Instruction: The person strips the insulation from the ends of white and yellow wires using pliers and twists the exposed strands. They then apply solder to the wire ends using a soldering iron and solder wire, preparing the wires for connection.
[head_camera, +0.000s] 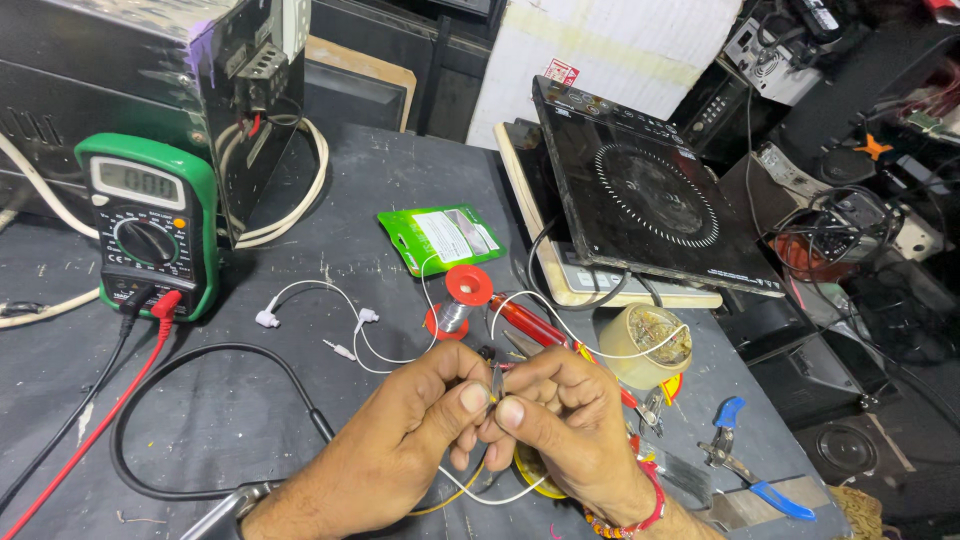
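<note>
Grey, scuffed metal covers the workbench (400, 170), and low over its near edge the two hands meet. The left hand (415, 415) is closed, thumb pressed to forefinger, pinching the thin white and yellow wires (480, 492) that loop out beneath both wrists. The right hand (560, 420) is closed too, its thumb and fingers gripping the small metal-tipped cutting tool (497, 378) whose tip stands up between the two thumbs (the exact contact between tip and wire is hidden by the fingers). A red beaded thread bracelet (640, 510) circles the right wrist.

Just beyond the hands lie a red-handled screwdriver (530, 325), a red spool of solder wire (462, 296) and a round open tin of brownish flux paste (652, 345). White earphones with thin cable (320, 315) lie left of the spool. A green-cased digital multimeter (145, 225) stands far left, red and black probe leads (110, 400) trailing from it. A black glass induction cooktop (650, 190) rests tilted at the back right, and blue-handled pliers (745, 460) lie at the right edge.
</note>
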